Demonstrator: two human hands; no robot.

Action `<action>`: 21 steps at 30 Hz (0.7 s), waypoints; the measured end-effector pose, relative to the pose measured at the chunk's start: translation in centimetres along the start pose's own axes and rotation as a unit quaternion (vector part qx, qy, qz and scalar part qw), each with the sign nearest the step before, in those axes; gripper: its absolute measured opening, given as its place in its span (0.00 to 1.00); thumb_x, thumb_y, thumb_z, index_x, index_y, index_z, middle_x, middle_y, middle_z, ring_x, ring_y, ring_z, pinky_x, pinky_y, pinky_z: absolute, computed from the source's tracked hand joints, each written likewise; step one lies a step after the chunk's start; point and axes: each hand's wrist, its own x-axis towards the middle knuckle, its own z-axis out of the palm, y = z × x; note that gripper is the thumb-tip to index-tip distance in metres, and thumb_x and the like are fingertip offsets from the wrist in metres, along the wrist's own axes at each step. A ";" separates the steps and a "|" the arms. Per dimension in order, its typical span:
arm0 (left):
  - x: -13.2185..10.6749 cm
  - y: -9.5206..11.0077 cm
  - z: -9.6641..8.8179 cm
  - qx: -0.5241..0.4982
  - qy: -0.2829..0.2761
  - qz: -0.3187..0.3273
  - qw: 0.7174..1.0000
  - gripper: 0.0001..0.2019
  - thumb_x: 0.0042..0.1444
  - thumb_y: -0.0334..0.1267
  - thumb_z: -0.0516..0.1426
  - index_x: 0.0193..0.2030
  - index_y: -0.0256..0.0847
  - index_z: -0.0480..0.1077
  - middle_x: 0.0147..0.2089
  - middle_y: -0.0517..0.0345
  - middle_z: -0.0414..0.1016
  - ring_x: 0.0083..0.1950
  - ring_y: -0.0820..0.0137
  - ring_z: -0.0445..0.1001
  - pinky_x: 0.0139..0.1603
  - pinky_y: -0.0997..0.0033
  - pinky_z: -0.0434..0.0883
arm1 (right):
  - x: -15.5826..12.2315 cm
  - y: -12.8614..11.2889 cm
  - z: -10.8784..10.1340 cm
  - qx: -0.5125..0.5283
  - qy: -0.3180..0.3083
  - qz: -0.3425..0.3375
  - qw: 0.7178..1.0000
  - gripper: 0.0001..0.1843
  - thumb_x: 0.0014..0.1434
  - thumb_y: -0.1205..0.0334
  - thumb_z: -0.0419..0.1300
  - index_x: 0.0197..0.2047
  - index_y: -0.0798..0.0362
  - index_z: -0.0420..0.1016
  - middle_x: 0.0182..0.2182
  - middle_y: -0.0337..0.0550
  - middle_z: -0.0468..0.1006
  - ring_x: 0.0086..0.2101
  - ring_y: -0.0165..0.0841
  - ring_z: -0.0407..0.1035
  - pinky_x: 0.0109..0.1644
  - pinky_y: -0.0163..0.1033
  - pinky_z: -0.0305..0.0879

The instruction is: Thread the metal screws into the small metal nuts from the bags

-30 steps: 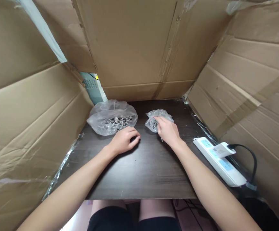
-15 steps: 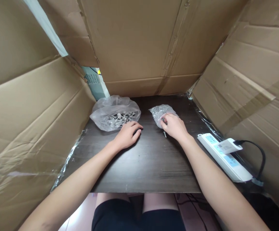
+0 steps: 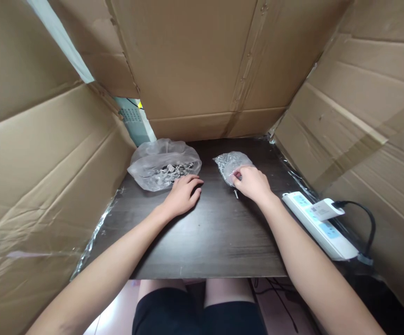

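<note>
At the table's back left sits a clear plastic bag, its mouth wide, with many small metal screws inside. My left hand lies on the table at the near edge of that bag, fingers apart and nothing in them. A smaller plastic bag of metal pieces stands to the right. My right hand is at its near side, thumb and fingertips pinched together; what they hold, if anything, is hidden. One loose metal screw lies on the table just below the right fingertips.
A white power strip with a plugged-in white adapter and black cable lies along the right side of the dark table. Cardboard walls enclose the table at the left, back and right.
The view has shifted slightly. A small metal piece that showed between my right fingertips is no longer visible there. My left hand stays beside the larger bag.
</note>
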 end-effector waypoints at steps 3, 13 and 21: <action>0.0 0.0 0.0 0.001 0.002 0.004 1.000 0.16 0.68 0.39 0.51 0.58 0.39 0.72 0.63 0.44 0.71 0.65 0.53 0.68 0.66 0.46 0.63 | -0.2 -0.4 0.3 -0.005 -0.005 -0.023 1.000 0.13 0.65 0.61 0.56 0.44 0.51 0.82 0.48 0.49 0.83 0.47 0.46 0.77 0.43 0.42 0.67; -0.2 0.4 -0.2 -0.036 0.027 0.004 0.999 0.15 0.71 0.41 0.49 0.54 0.39 0.74 0.58 0.47 0.75 0.61 0.55 0.71 0.64 0.48 0.63 | 0.6 0.7 1.8 0.166 0.212 -0.245 0.931 0.09 0.63 0.65 0.56 0.40 0.54 0.77 0.40 0.50 0.82 0.43 0.42 0.76 0.52 0.46 0.70; -0.2 0.7 -0.9 -0.117 0.092 0.022 0.989 0.13 0.68 0.39 0.52 0.48 0.37 0.76 0.45 0.50 0.80 0.45 0.63 0.75 0.52 0.61 0.70 | -0.2 -0.2 0.9 0.204 0.256 -0.293 0.898 0.04 0.62 0.67 0.57 0.36 0.52 0.73 0.34 0.44 0.78 0.33 0.36 0.74 0.41 0.41 0.72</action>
